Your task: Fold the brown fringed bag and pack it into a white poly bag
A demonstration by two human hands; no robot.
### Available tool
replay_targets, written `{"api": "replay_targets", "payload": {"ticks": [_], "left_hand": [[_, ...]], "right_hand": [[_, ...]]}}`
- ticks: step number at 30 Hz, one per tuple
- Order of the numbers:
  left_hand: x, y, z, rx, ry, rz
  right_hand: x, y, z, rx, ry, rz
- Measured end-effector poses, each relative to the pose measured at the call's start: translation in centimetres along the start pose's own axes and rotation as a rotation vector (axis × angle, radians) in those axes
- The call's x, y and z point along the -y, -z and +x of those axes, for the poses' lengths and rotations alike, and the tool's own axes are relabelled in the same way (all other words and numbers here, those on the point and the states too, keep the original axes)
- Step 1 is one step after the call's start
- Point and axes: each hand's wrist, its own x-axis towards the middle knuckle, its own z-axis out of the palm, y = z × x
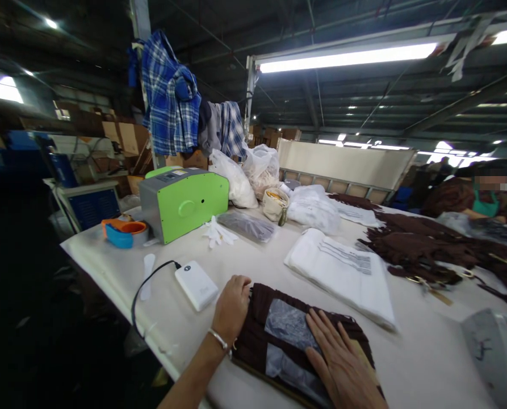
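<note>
A dark brown, fringed item (255,335), apparently a folded fabric bag, lies flat at the near edge of the table. Pieces of clear plastic film (293,324) lie across its top, and a strip of tan card shows under my right hand. With a bracelet at its wrist, my left hand (233,307) is closed at the item's upper left corner, its fingertips partly hidden. My right hand (342,358) presses down flat on the right part, fingers stretched out. A white power bank (196,285) with a black cable lies left of my left hand.
A stack of white printed plastic bags (342,275) lies beyond my right hand. Brown fringed bags (423,241) are heaped at the right, near another person (470,199). A green and grey machine (185,201), an orange and blue tape dispenser (125,232) and white gloves (219,233) stand at the left.
</note>
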Motion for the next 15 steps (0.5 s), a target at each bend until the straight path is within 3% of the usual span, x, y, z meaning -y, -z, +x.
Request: {"api": "replay_targets", "payload": {"ticks": [3,7,15], "left_hand": [[1.7,0.6,2.0,0.09,0.072,-0.003],[2.2,0.0,2.6,0.176,0.077,-0.012],[1.6,-0.6,2.4,0.177,0.113,-0.022]], "right_hand": [[0.0,-0.1,0.0,-0.002,-0.002,0.009],[0.1,-0.1,-0.1,0.015,-0.011,0.005],[0.4,0.3,0.2,0.054,-0.042,0.041]]}}
